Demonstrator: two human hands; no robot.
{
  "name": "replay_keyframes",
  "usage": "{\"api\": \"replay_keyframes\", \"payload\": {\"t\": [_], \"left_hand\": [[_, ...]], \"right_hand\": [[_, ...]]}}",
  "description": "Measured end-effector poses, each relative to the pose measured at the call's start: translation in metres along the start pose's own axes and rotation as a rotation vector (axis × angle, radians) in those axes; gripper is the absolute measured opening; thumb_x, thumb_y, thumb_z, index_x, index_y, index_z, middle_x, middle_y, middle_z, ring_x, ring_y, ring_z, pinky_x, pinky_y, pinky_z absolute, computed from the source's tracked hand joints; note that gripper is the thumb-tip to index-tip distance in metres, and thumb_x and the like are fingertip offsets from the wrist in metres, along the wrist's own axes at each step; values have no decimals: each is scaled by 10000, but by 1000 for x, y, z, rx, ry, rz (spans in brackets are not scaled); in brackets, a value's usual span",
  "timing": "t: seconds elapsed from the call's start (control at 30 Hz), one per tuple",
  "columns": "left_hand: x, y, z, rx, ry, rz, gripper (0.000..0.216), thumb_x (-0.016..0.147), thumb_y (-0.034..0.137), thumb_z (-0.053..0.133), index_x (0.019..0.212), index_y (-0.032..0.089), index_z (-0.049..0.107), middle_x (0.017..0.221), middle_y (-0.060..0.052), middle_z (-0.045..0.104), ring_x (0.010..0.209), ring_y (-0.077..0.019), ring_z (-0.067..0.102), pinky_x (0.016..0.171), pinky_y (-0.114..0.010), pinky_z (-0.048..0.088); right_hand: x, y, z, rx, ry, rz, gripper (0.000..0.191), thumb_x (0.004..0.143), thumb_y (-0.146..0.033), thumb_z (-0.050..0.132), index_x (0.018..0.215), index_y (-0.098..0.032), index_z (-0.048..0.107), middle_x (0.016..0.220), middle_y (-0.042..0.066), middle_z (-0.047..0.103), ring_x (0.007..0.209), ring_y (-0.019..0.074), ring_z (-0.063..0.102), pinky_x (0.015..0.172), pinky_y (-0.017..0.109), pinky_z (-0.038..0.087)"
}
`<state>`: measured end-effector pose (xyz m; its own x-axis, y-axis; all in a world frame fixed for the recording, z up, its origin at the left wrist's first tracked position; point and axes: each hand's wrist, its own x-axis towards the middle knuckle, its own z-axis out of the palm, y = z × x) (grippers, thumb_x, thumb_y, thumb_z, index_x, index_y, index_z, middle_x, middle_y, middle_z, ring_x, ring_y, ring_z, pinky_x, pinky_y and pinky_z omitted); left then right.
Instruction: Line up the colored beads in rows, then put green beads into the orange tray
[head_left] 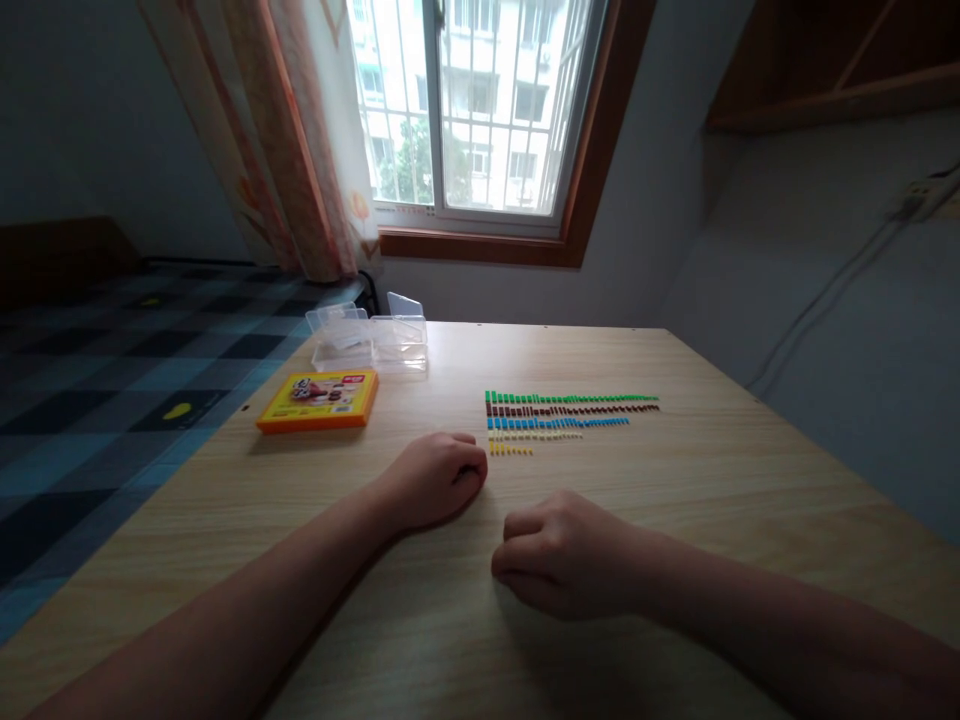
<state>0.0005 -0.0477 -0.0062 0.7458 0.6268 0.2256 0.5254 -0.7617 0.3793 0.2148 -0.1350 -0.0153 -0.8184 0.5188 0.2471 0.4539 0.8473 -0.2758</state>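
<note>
My left hand (pixel 439 482) rests on the table as a loose fist, its knuckles just left of the yellow row (pixel 511 451) of tiny building bricks. Nearer to me is my right hand (pixel 559 555), also closed, with its fingers curled under and nothing showing in them. Beyond both hands, small bricks lie sorted by colour in long rows: green (pixel 570 398), brown (pixel 570 410), blue (pixel 559 423) and cream (pixel 534 435). Larger pieces stand at the left end of the rows, smaller ones to the right. Neither hand appears to touch a brick.
On the left of the wooden table (pixel 750 480) lies a yellow-orange box (pixel 319 402) with a printed lid. Clear plastic cases (pixel 367 338) with raised lids stand behind it. A bed with a checked cover (pixel 150 350) adjoins the left edge; a window (pixel 487 110) is ahead.
</note>
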Motion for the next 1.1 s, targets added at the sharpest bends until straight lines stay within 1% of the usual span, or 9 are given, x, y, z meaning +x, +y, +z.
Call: {"api": "replay_keyframes", "payload": {"t": [0.13, 0.23, 0.37, 0.43, 0.5, 0.7, 0.8, 1.1], "left_hand": [[-1, -1, 1, -1, 12, -1, 193, 786, 98, 538, 678, 182, 675, 729, -8, 647, 640, -124, 570, 606, -231, 394], [-1, -2, 2, -10, 28, -3, 192, 785, 94, 539, 682, 180, 677, 723, -7, 647, 638, -123, 564, 607, -231, 394], [-1, -3, 2, -20, 23, 8, 191, 784, 89, 543, 694, 181, 685, 736, -11, 653, 645, -123, 570, 621, -225, 409], [-1, -4, 2, -22, 20, 10, 195, 784, 86, 537, 694, 179, 683, 735, -12, 654, 648, -124, 574, 628, -225, 414], [-1, -4, 2, -26, 17, 6, 199, 783, 83, 532, 693, 178, 682, 736, -13, 656, 652, -125, 579, 633, -226, 417], [-1, -3, 2, -12, 24, 5, 197, 784, 87, 538, 688, 182, 681, 733, -11, 651, 646, -125, 580, 625, -227, 416], [-1, -3, 2, 0, 20, 17, 198, 784, 89, 538, 687, 184, 682, 718, -6, 644, 633, -124, 573, 613, -229, 407], [-1, -4, 3, -2, 22, 13, 198, 788, 92, 543, 684, 187, 681, 718, -7, 645, 639, -127, 578, 616, -227, 407]], "right_hand": [[1, 2, 0, -72, 6, -9, 150, 905, -200, 532, 825, -210, 659, 781, -2, 628, 591, 114, 508, 559, 268, 352], [-2, 18, -7, -71, 89, 44, 164, 912, -194, 533, 821, -201, 670, 774, 4, 631, 607, 115, 517, 573, 265, 350], [-8, 55, -19, -79, 267, 246, 178, 928, -185, 560, 832, -190, 710, 769, 14, 648, 667, 120, 564, 626, 245, 381], [-9, 69, -22, -97, 305, 356, 171, 908, -158, 581, 823, -188, 727, 757, 13, 649, 646, 115, 551, 611, 238, 372], [-9, 76, -22, -101, 305, 418, 172, 889, -137, 596, 811, -186, 741, 741, 14, 647, 622, 111, 536, 592, 235, 363], [-4, 76, -14, -78, 275, 445, 181, 906, -161, 604, 823, -183, 763, 765, 37, 673, 681, 140, 592, 659, 251, 427], [-3, 78, -11, -80, 268, 454, 184, 913, -163, 601, 844, -186, 769, 788, 42, 688, 698, 148, 607, 667, 254, 437], [-4, 80, -12, -31, 316, 462, 164, 903, -172, 615, 875, -185, 776, 798, 46, 714, 700, 152, 624, 663, 250, 448]]}}
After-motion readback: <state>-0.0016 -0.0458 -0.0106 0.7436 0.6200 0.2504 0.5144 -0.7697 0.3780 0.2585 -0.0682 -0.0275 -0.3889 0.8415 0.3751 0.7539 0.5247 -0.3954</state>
